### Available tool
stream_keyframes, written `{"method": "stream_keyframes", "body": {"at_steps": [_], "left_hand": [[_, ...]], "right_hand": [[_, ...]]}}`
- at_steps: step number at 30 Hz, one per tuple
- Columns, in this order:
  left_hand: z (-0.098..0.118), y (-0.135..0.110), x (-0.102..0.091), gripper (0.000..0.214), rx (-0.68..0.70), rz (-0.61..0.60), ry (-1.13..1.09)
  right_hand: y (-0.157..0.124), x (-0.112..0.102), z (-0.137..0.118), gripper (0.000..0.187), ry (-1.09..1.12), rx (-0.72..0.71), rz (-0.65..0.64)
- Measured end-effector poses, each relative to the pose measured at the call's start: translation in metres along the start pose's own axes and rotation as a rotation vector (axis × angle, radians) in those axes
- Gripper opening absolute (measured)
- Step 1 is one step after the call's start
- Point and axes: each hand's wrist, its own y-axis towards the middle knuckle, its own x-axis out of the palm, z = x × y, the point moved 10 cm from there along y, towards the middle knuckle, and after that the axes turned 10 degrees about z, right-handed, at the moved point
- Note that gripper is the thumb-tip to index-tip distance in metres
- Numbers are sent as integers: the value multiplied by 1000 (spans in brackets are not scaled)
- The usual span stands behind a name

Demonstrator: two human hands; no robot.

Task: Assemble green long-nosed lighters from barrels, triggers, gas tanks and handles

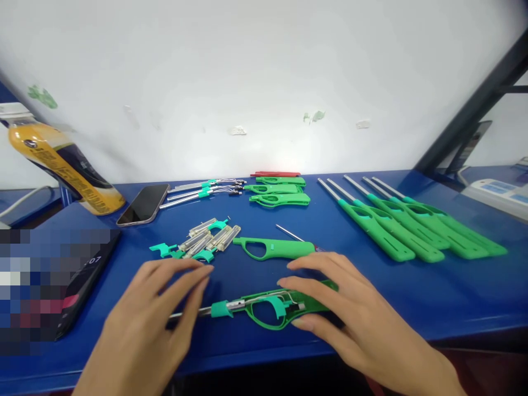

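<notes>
A half-built green lighter, with its metal tube pointing left and its inner parts exposed, lies on the blue table near the front edge. My right hand rests on its handle end, fingers curved over the green shell. My left hand lies with its fingers stretched over the metal tube's left end. Just behind the lighter sits a separate green handle cover.
Small metal-and-teal inner parts lie in a heap behind my left hand. Several finished green lighters lie at right; green shells and tube assemblies farther back. A phone, a yellow bottle and a dark device sit at left.
</notes>
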Motion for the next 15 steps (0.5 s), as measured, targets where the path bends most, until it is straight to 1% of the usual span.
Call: {"method": "stream_keyframes", "body": {"at_steps": [2,5,7,11,15], "left_hand": [[-18,2,-5,21,6,32,91],[-42,1,-4,25,-11,-7,152],[-52,-2,-4,27,-42,-21,149],[-59,-10,-10,27,-80,-39,136],[-63,-19,-10,27,-158,-138,158]], "right_hand": [[0,0,3,30,-13,20,6],[0,0,9,31,-35,61,13],[0,1,12,31,-56,83,6],[1,2,14,36,-106,82,17],[-1,2,12,44,-145,43,28]]}}
